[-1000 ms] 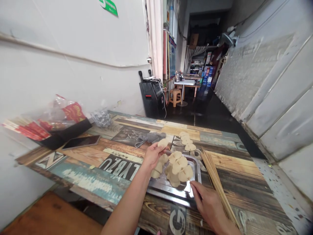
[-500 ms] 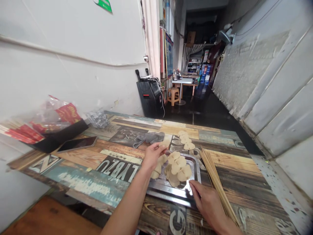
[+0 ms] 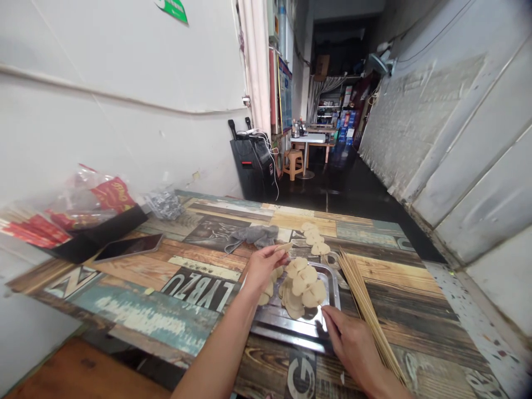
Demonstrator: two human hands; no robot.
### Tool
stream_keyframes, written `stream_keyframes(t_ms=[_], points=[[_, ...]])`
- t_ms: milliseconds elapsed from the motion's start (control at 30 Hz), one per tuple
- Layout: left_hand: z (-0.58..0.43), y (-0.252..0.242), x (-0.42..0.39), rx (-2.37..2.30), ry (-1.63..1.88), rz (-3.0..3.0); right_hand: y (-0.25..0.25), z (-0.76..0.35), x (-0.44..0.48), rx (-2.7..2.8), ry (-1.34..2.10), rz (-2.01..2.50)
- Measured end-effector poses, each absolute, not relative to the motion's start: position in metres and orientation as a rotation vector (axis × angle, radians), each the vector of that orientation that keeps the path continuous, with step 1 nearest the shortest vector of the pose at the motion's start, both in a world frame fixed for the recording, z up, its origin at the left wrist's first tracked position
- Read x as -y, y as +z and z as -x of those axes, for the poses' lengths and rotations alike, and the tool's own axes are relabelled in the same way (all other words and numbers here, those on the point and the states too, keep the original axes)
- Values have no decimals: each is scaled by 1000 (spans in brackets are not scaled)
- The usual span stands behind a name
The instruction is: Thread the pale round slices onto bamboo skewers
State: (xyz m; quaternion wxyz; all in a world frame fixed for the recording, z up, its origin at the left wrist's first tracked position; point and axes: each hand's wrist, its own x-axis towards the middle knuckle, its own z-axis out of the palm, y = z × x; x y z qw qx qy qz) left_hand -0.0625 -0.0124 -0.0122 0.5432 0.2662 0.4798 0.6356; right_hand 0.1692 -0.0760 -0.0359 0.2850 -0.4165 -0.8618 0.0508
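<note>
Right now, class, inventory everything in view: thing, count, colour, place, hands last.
table: one, multicoloured, foreground
tray: one, silver, on table
slices: several, beige, on tray
far slices: several, beige, beyond tray
held skewer: one, beige-loaded, above tray
sticks: many, tan, right of tray
cloth: one, grey, beyond tray
phone: one, black, table's left
box: one, black, table's left
chopsticks: several, red-wrapped, in box
bundle: one, silver-grey, beside box
unit: one, black, left wall
small table: one, white, background
stool: one, tan, background
sign: one, green, left wall
fan: one, grey, right wall
left hand: one, bare, pinching a slice
right hand: one, bare, holding held skewer
</note>
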Motion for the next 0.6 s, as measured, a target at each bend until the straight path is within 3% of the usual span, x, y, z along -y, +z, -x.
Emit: stream_keyframes(t_ms=[600], points=[[65, -13, 11, -1081, 1500, -523, -34, -168, 76, 2279, 171, 1086]])
